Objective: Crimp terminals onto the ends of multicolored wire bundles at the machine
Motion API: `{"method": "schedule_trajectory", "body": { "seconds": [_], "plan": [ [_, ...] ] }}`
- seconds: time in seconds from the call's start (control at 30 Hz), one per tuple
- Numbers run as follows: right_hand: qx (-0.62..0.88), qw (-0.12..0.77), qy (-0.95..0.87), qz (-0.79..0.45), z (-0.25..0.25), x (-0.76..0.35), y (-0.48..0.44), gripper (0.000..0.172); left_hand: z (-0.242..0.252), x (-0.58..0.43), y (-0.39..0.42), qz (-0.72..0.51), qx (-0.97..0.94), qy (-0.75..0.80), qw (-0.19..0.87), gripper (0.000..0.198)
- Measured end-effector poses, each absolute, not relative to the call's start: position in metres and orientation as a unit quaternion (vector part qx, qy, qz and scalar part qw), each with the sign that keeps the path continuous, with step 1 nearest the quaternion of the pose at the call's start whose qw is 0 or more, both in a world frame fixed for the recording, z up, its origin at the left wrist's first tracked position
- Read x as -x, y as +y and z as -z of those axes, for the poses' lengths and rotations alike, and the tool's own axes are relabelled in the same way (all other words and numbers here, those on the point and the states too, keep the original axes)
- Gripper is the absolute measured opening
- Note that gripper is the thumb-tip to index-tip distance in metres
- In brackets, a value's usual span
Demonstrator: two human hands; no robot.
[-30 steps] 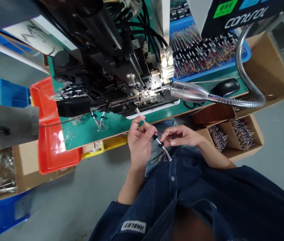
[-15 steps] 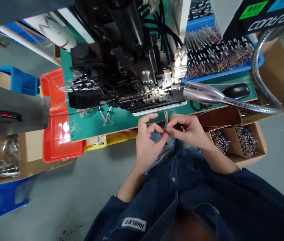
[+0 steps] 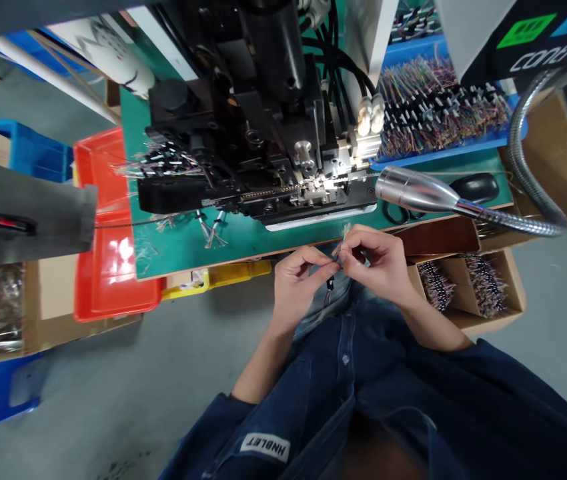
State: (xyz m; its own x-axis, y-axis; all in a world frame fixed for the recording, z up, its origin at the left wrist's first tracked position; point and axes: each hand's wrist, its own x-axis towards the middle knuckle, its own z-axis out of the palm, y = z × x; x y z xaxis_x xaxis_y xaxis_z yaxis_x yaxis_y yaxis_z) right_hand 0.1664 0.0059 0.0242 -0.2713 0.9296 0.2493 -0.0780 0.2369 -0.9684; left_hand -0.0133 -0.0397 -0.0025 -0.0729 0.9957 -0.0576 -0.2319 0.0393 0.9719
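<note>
Shirt [image 3: 393, 400]: dark navy, collared, stitched down the front
Button [image 3: 345, 360]: small, pale, round
Sleeves [image 3: 226, 417]: same navy, roughly elbow-length
Patch [image 3: 265, 447]: white rectangle, dark capitals reading HNBLET
Trousers [image 3: 316, 317]: faded blue denim

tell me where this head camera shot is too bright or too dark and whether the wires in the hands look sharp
In the head view, light glares brightest on the machine's metal parts near the lamp head; the machine's black upper body is darkest; the wires held by the left hand and right hand look soft.
</note>
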Motion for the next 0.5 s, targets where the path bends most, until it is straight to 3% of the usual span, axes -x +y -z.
{"method": "schedule_trajectory", "body": {
  "seconds": [0.17,0.3,0.5],
  "plan": [
    [0.378,0.525,-0.53,-0.549,-0.028,-0.172,0.019,0.014,0.005,0.011,-0.043,-0.552,-0.368,0.476,0.578,0.018],
    [0.344,0.472,-0.544,-0.603,-0.022,-0.176,0.021,0.014,0.004,0.01,-0.043,-0.557,-0.342,0.471,0.592,0.02],
    [0.297,0.48,-0.623,-0.542,-0.019,-0.17,0.014,0.007,-0.002,0.018,-0.04,-0.495,-0.434,0.524,0.54,0.022]
  ]
}}
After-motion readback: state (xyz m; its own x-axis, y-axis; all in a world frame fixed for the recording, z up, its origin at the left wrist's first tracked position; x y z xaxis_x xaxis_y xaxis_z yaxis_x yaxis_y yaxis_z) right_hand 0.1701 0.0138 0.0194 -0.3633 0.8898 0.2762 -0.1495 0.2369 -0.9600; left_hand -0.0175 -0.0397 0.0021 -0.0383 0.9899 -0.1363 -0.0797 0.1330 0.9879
